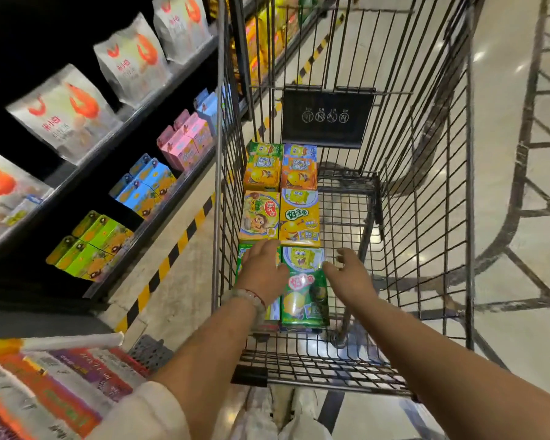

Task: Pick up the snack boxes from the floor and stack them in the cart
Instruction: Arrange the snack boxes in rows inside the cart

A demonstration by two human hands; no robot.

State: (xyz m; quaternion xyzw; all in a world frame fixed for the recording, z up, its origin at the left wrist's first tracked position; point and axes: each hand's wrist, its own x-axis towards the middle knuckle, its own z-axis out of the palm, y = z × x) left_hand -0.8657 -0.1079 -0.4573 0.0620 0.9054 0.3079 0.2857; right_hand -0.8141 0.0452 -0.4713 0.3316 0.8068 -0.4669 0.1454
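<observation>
Here, a wire cart (426,192) stands on a glossy pale floor (505,154) beside dark shelves (159,100). Snack boxes (299,214), one reading 好多鱼, lie inside along its left wall. The left hand (262,271) rests flat on the nearest boxes; the right hand (351,274) hovers alongside, fingers loosely spread.

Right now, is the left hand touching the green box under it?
Touching: the head view shows the left hand lying flat on the near-left green box, no gap visible.

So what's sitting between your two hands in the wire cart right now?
In the head view, the green cartoon-printed snack box lies flat between the left hand and the right hand, on the wire cart floor. Neither hand grips it.
</observation>
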